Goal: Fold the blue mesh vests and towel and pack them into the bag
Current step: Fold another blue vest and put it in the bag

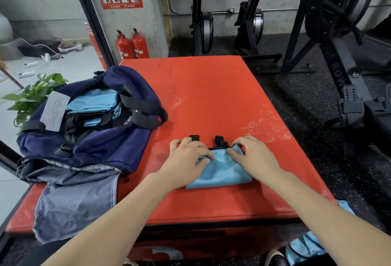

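Observation:
A folded blue mesh vest [224, 172] with black straps at its far edge lies on the red mat [211, 96] in front of me. My left hand [188, 157] rests on its left part with fingers curled into the fabric. My right hand [251, 153] pinches the vest's upper right corner. The navy bag [88, 138] lies open to the left, with several folded blue vests [93, 105] stacked inside. More blue mesh fabric [304, 246] hangs below the mat's near right edge.
A potted green plant [31, 94] stands left of the bag. Red fire extinguishers [132, 45] stand by the pillar behind the mat. Black rowing machines [338, 54] fill the dark floor to the right. My shoe [275, 258] shows at the bottom.

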A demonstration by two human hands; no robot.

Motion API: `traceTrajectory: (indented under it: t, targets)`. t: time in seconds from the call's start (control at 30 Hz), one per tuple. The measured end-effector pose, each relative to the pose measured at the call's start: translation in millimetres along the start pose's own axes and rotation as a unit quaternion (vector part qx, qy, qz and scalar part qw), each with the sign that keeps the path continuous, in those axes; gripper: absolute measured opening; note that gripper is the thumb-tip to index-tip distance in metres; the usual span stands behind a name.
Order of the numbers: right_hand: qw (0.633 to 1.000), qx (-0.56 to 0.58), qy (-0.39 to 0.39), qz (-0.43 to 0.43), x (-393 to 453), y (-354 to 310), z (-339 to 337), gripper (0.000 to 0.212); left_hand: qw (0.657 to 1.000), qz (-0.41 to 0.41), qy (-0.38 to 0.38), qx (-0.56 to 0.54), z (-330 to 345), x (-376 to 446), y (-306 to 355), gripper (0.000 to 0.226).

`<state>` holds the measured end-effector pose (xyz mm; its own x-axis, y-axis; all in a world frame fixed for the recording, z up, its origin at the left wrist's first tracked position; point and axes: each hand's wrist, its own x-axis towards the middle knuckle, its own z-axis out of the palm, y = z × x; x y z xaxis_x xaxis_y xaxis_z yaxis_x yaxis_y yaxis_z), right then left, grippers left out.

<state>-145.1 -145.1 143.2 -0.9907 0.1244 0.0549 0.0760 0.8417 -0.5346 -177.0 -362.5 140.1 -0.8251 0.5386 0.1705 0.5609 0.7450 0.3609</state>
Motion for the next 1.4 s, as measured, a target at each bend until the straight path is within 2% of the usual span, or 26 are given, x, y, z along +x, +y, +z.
traceTrajectory:
  t: [0.17, 0.33, 0.4, 0.47, 0.53, 0.63, 0.7, 0.77, 0.87, 0.93, 0.97, 1.07, 1.2, 1.27, 1.4]
  targets:
    - [0.998, -0.025, 0.041, 0.040, -8.0, -4.4, -3.6, 0.028, 0.992, -0.064, -0.015, 0.106, -10.6, -3.1, 11.5, 0.027]
    - [0.996, 0.012, 0.013, 0.088, -17.0, -13.3, 0.0, 0.041, 0.986, -0.161, -0.033, -0.004, -13.3, -19.4, 36.6, 0.043]
    - [0.995, 0.021, -0.017, 0.095, -18.2, -15.8, 5.0, 0.049, 0.980, -0.179, -0.053, -0.069, -9.4, -28.6, 44.1, 0.040]
    - [0.992, 0.050, -0.041, 0.105, -17.6, -18.8, 6.0, 0.049, 0.981, -0.170, -0.060, -0.067, -7.1, -36.6, 49.9, 0.033]
    - [0.984, 0.108, -0.057, 0.132, -14.7, -19.1, 5.0, 0.040, 0.985, -0.162, -0.056, -0.031, -8.7, -42.3, 54.1, 0.035]
    - [0.951, 0.243, -0.089, 0.170, -7.7, -15.9, 5.8, 0.019, 0.982, -0.172, -0.064, -0.050, -12.5, -46.7, 54.2, 0.041]
    - [0.906, 0.356, -0.125, 0.191, -6.3, -17.6, 4.6, 0.013, 0.981, -0.172, -0.072, -0.055, -19.3, -47.8, 53.1, 0.043]
    - [0.879, 0.403, -0.169, 0.191, -6.4, -20.7, 1.2, 0.017, 0.983, -0.170, -0.053, -0.035, -31.2, -47.9, 50.1, 0.035]
    - [0.853, 0.446, -0.209, 0.173, -6.9, -21.9, -5.0, 0.031, 0.986, -0.157, 0.056, -0.008, -49.1, -43.6, 37.1, 0.024]
    - [0.836, 0.472, -0.233, 0.154, -8.2, -22.1, -11.8, 0.036, 0.981, -0.126, 0.100, -0.108, -56.2, -38.2, 24.9, 0.019]
    - [0.832, 0.477, -0.249, 0.138, -9.4, -23.6, -15.1, 0.038, 0.976, -0.107, 0.092, -0.168, -59.4, -36.1, 19.7, 0.021]
    - [0.826, 0.470, -0.299, 0.084, -13.5, -31.7, -24.3, 0.038, 0.956, -0.080, 0.006, -0.283, -69.1, -29.6, 11.9, 0.026]
    - [0.832, 0.442, -0.334, 0.040, -15.9, -42.8, -26.5, 0.034, 0.909, -0.073, -0.051, -0.407, -73.6, -24.8, 10.3, 0.019]
    - [0.835, 0.426, -0.348, 0.033, -16.7, -48.0, -27.0, 0.031, 0.911, -0.081, -0.068, -0.399, -77.1, -26.1, 7.8, 0.016]
    - [0.849, 0.398, -0.345, 0.041, -14.9, -56.2, -28.7, 0.026, 0.937, -0.071, -0.084, -0.332, -84.6, -34.7, 0.1, 0.015]
